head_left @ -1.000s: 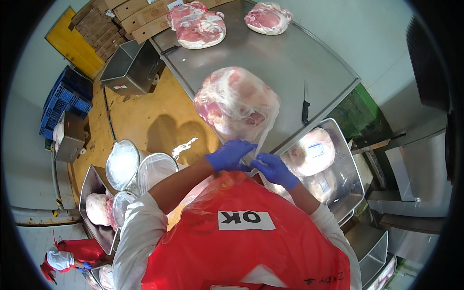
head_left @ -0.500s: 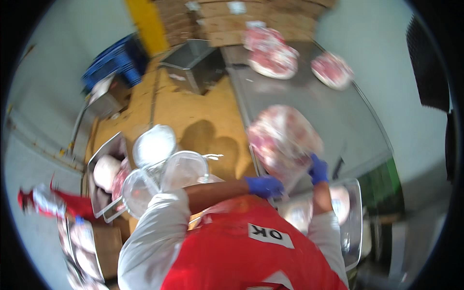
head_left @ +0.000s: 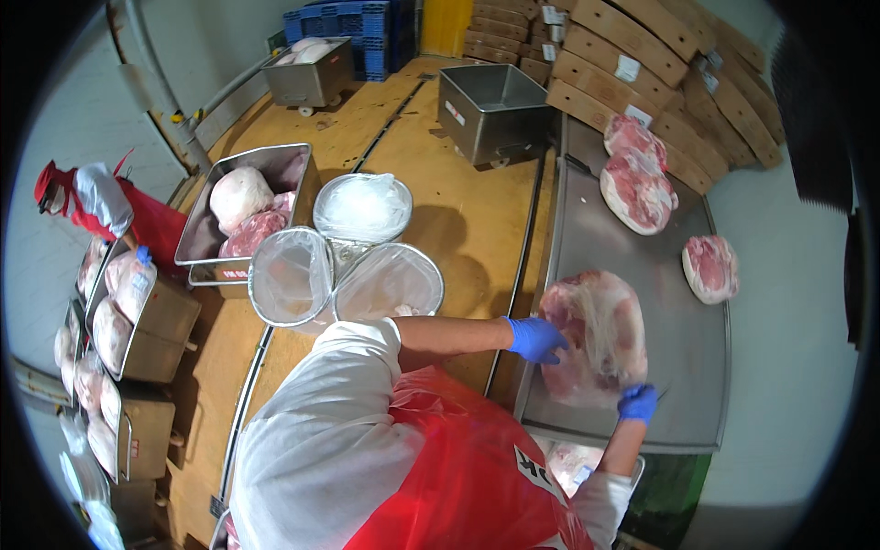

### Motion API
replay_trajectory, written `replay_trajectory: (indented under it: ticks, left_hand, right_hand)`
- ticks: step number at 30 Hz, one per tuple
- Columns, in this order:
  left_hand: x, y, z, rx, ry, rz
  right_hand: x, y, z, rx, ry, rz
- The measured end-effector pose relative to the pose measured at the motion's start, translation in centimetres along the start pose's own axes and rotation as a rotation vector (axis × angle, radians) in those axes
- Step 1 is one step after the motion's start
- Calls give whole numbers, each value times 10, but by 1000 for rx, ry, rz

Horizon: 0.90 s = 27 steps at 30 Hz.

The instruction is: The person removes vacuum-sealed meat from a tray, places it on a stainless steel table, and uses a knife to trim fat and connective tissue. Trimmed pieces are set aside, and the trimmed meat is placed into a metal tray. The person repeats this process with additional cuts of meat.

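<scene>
A large cut of raw meat (head_left: 570,307) lies on the steel table (head_left: 678,335) in front of me, with clear plastic film (head_left: 602,321) crumpled over it. My left hand (head_left: 536,340), in a blue glove, is at the meat's left edge, its fingers closed on the film. At the near right corner of the meat my right hand (head_left: 639,403), also in a blue glove, is closed. A thin dark tip shows beside its fingers; what it belongs to is hidden. More raw meat cuts (head_left: 639,192) lie at the table's far end, and another cut (head_left: 710,269) near the right edge.
Three round bins (head_left: 291,275) lined with clear plastic stand left of me, beside a steel cart (head_left: 197,229) holding meat. Stacked cardboard boxes (head_left: 623,69) and a steel tub (head_left: 490,115) are at the back. A co-worker (head_left: 115,206) in a red apron stands at the far left beside meat carts.
My view has swung, so the table now sits further right and lower. The film, stretched toward my hands before, now lies bunched over the middle of the meat.
</scene>
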State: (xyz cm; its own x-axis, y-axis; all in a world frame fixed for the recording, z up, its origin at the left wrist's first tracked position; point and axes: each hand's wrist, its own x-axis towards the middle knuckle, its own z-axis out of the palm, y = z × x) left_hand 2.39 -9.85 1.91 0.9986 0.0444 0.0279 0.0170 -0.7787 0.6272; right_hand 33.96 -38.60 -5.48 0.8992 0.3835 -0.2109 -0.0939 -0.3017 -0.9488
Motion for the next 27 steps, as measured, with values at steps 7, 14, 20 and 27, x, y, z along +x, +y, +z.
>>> replay_trajectory:
  ticks: [7, 14, 20, 27]
  left_hand:
    - [-70, -39, -36, -51, 91, -182]
    - [-182, -88, -30, -272, 254, -549]
    - [-126, -45, -26, -202, 137, -347]
    - [-6, 23, 51, 77, 257, 102]
  right_hand:
    - [-82, 3, -30, 681, -478, 334]
    - [-162, -8, 21, 680, -501, 530]
    - [-162, -52, 84, 842, -622, 434]
    - [-183, -68, 108, 694, -546, 209]
